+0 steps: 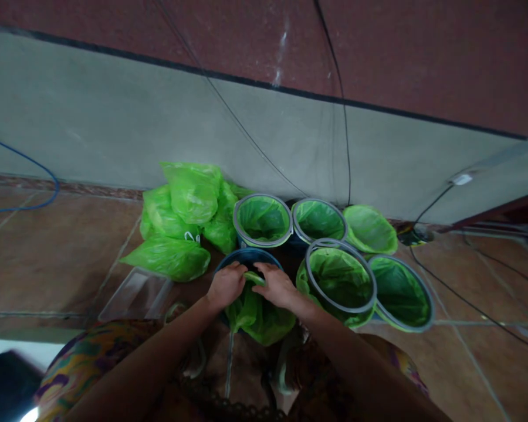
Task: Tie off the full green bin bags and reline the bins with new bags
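A dark blue bin (246, 255) stands on the floor between my knees. Over its near side hangs a green plastic bag (264, 319), bunched and folded at its upper edge. My left hand (227, 284) grips that edge with curled fingers. Opposite it, my right hand (276, 285) pinches the same rolled edge, close to the left one. Both hands are over the bin's opening and hide part of its rim and inside.
Several bins with green liners stand at the right, including a front one (341, 308) with a grey ring. Filled green bags (171, 258) are piled at the left beside a clear plastic tray (134, 296). Black cables (462, 319) cross the right floor; a blue cable (35, 206) lies left.
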`<state>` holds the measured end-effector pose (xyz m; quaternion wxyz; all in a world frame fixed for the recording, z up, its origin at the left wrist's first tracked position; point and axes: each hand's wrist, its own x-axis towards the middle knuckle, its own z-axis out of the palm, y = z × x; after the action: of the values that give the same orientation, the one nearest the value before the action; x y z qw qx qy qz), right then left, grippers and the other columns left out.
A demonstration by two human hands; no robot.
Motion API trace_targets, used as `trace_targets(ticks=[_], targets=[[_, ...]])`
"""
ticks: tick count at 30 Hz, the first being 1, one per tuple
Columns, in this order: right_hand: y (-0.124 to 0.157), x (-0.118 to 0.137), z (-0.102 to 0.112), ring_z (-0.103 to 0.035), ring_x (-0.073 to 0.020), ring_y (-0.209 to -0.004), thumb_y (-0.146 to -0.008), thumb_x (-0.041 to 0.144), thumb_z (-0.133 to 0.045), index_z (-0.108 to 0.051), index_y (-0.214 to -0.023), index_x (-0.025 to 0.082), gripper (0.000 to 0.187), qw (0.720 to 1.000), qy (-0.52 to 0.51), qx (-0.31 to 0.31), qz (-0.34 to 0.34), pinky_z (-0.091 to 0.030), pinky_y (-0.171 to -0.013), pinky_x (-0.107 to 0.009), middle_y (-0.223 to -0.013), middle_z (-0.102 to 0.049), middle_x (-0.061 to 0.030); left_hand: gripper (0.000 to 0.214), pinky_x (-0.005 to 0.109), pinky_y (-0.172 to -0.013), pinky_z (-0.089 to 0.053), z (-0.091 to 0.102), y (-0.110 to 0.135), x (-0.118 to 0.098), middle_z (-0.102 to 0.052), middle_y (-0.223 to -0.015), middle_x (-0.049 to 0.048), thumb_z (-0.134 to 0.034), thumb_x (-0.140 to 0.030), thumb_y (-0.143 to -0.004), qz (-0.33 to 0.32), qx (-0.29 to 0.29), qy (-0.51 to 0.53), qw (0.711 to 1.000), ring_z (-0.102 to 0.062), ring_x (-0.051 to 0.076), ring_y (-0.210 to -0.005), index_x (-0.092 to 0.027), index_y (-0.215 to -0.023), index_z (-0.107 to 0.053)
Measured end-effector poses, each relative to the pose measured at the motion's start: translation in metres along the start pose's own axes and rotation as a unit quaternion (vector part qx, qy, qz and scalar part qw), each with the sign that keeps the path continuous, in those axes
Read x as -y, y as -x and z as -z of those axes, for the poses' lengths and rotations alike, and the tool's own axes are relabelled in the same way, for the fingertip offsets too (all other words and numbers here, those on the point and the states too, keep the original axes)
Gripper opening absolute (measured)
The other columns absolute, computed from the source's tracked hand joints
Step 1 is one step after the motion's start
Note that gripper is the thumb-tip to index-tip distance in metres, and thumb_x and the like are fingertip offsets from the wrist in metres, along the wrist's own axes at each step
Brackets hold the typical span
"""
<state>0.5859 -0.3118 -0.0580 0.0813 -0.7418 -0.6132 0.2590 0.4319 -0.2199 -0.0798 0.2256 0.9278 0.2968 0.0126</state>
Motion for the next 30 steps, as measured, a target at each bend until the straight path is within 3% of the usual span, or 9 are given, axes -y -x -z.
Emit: trace_targets(ticks=[2,5,9,13,16,18,20,25,30], targets=[[-0.003,0.009,-0.001,-0.06,-0.0205,-0.102,-0.088,0.028,-0.048,-0.061,-0.113,0.019,0.029,1.0,0.025,0.012,-0.006,-0.041,-0.089,-0.03,-0.106,-0.067,-0.0091,0.022,0.028,-0.084,-0.045,0.001,-0.001,-0.004,-0.061,-0.097,0.0065,-0.041,-0.019,-0.089,0.0,0.005,-0.004,1.0,-0.06,0.017,-0.091,-0.018,-0.098,-0.061],[-0.006,0.008,0.006,-0.064,-0.0205,-0.092,-0.092,0.025,-0.039,-0.068,-0.096,0.021,0.029,0.995,0.07,0.016,-0.069,-0.042,-0.082,-0.029,-0.093,-0.071,-0.0084,0.022,0.027,-0.083,-0.045,0.005,-0.002,-0.003,-0.06,-0.101,0.0068,-0.042,-0.018,-0.088,0.025,0.021,-0.024,0.999,-0.06,0.017,-0.091,-0.019,-0.1,-0.06],[-0.007,-0.011,0.031,-0.066,-0.0249,-0.09,-0.084,0.02,-0.05,-0.073,-0.09,0.017,0.023,0.983,0.103,0.024,-0.152,-0.044,-0.078,-0.031,-0.09,-0.072,-0.0136,0.025,0.027,-0.083,-0.045,0.01,-0.001,0.01,-0.06,-0.103,0.0077,-0.043,-0.012,-0.084,0.07,0.031,-0.055,0.996,-0.06,0.016,-0.09,-0.017,-0.102,-0.06],[0.001,-0.028,0.052,-0.067,-0.0291,-0.089,-0.077,0.016,-0.059,-0.074,-0.083,0.013,0.017,0.968,0.12,0.097,-0.199,-0.046,-0.072,-0.033,-0.09,-0.071,-0.0186,0.025,0.028,-0.081,-0.046,0.013,0.001,0.019,-0.06,-0.101,0.0096,-0.044,-0.009,-0.082,0.097,0.021,-0.073,0.992,-0.061,0.018,-0.087,-0.014,-0.099,-0.061],[0.005,-0.027,0.054,-0.064,-0.0301,-0.096,-0.07,0.021,-0.069,-0.072,-0.1,0.013,0.031,0.968,0.109,0.132,-0.181,-0.046,-0.078,-0.035,-0.102,-0.069,-0.0174,0.023,0.027,-0.081,-0.046,0.013,0.001,0.018,-0.061,-0.099,0.0087,-0.044,-0.011,-0.082,0.098,0.014,-0.067,0.993,-0.061,0.018,-0.087,-0.015,-0.094,-0.062],[0.005,-0.02,0.046,-0.059,-0.0289,-0.107,-0.065,0.027,-0.075,-0.06,-0.122,0.016,0.059,0.983,0.089,0.099,-0.127,-0.044,-0.086,-0.035,-0.117,-0.064,-0.0147,0.022,0.026,-0.083,-0.046,0.011,0.0,0.015,-0.061,-0.098,0.0076,-0.044,-0.013,-0.082,0.089,0.004,-0.052,0.995,-0.061,0.017,-0.087,-0.016,-0.093,-0.062],[0.002,-0.009,0.034,-0.054,-0.0273,-0.114,-0.066,0.034,-0.075,-0.05,-0.133,0.02,0.073,0.994,0.072,0.043,-0.073,-0.041,-0.091,-0.035,-0.126,-0.058,-0.012,0.022,0.026,-0.084,-0.046,0.009,-0.002,0.011,-0.061,-0.1,0.007,-0.043,-0.016,-0.084,0.084,-0.012,-0.039,0.996,-0.061,0.016,-0.087,-0.017,-0.095,-0.062],[-0.006,0.007,0.016,-0.059,-0.0213,-0.102,-0.085,0.029,-0.054,-0.066,-0.105,0.02,0.025,0.996,0.08,-0.005,-0.049,-0.039,-0.089,-0.031,-0.105,-0.067,-0.0082,0.025,0.026,-0.081,-0.046,0.007,-0.004,0.006,-0.062,-0.1,0.0066,-0.04,-0.026,-0.09,0.074,-0.022,-0.04,0.996,-0.061,0.016,-0.089,-0.018,-0.097,-0.062],[-0.01,-0.012,0.033,-0.063,-0.0167,-0.088,-0.088,0.026,-0.048,-0.07,-0.097,0.022,0.024,0.99,0.041,-0.036,-0.132,-0.04,-0.077,-0.025,-0.094,-0.072,-0.005,0.026,0.026,-0.077,-0.046,0.008,0.0,0.015,-0.063,-0.101,0.0079,-0.039,-0.018,-0.087,0.091,0.039,-0.093,0.991,-0.061,0.017,-0.087,-0.017,-0.096,-0.063]])
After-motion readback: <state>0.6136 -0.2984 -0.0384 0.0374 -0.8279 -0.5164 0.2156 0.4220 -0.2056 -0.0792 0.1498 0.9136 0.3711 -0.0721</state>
